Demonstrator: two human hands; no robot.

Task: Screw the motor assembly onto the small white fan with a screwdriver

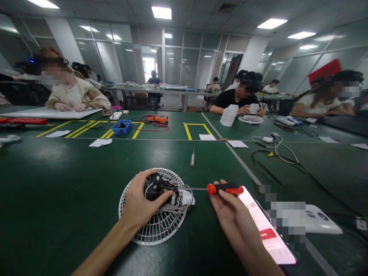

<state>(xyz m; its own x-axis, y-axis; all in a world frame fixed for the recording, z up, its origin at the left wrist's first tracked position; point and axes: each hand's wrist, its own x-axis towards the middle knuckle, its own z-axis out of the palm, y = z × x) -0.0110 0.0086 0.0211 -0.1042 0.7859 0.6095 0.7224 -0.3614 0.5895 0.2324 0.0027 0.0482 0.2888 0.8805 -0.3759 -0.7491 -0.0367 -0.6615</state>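
My left hand [140, 199] is wrapped round a black fan motor [156, 186] that lies on a round white fan grille [140, 234]. A bundle of pale cable [175, 209] sits at the motor's right side. In my right hand [230, 211] is a red and black screwdriver [225, 189], held level between thumb and fingers. Its shaft points left, and the tip meets the motor's right side near my left thumb; the exact contact point is hidden.
A small clear-handled screwdriver [192, 158] lies beyond the grille. Right of my right hand are a lit phone [268, 230] and a white panel [322, 220]. Black cables [304, 168] cross the right side. A blue bin [121, 127] and an orange meter [157, 118] stand farther off. People sit opposite.
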